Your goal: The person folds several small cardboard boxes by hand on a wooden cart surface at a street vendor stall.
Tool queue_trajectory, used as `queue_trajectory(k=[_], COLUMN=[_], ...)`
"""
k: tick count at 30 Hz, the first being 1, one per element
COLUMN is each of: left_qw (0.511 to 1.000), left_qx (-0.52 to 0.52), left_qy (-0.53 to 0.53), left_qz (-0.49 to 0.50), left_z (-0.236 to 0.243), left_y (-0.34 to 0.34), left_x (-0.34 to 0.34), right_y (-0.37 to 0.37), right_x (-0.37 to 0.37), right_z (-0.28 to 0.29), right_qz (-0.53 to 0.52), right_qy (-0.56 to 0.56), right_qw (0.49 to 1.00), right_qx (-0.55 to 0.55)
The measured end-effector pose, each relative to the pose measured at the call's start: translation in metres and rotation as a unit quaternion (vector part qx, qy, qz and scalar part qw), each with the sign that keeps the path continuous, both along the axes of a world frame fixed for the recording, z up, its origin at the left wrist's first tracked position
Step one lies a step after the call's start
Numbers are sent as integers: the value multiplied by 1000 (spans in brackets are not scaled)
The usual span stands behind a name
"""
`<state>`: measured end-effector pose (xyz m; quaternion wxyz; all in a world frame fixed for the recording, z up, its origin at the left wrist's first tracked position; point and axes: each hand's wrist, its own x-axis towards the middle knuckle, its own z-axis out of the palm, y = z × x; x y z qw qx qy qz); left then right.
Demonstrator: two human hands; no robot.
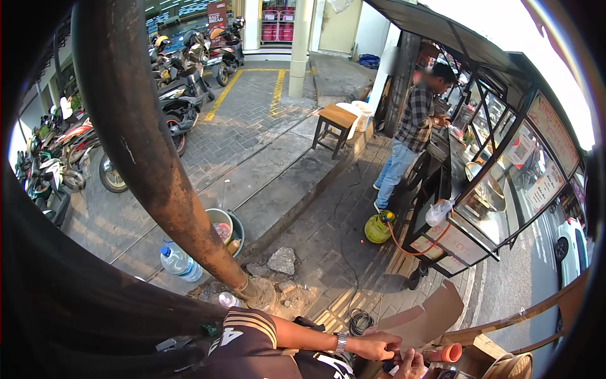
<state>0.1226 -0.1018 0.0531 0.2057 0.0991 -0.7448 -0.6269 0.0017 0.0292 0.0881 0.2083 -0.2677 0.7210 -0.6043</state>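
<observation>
My left hand (377, 346), with a metal watch (341, 342) on its wrist, reaches in from the lower left with its fingers curled closed. Right beside it, at the lower edge, my right hand (411, 365) has its fingers bent and pressed together. The two hands nearly meet; whatever is between their fingers is too small and dark to make out. Behind them stands a bent cardboard flap (429, 316). An orange cup-like tube (451, 352) lies just right of my right hand, near a woven, rounded tan item (510, 366).
A black cable coil (361, 322) lies on the paving. Ahead stand a food cart (467, 234), a green gas cylinder (377, 228) and a person in a checked shirt (418, 114). A rusty pole (145, 158), water bottle (180, 261), buckets (235, 230) and a wooden stool (334, 120) are leftward.
</observation>
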Motion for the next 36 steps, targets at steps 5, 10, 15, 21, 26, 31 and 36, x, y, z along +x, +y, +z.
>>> queue_trajectory(k=[5,10,15,21,26,31,36], left_qw=[925,884,915,902,896,909,910], left_qx=[379,467,405,432,444,415,414], left_qy=[-5,3,-5,-16,-25,-27,-26], left_qz=[-12,-5,-5,-5,-4,-14,-16], left_z=[8,4,4,-9,-18,-7,-4], left_y=[-32,-57,-74,-95,-115,-146,-159], left_x=[30,52,65,89,114,129,146], right_y=[-32,-78,-106,-128,-151,-168,-187], right_x=[-1,44,61,79,90,101,123], right_z=[-3,38,37,28,15,-1,16], right_qz=[57,131,124,137,189,169,180], right_qy=[118,289,312,260,223,177,107], right_qw=[991,948,942,955,956,970,978], right_qx=[-7,-21,9,30,12,-9,-18])
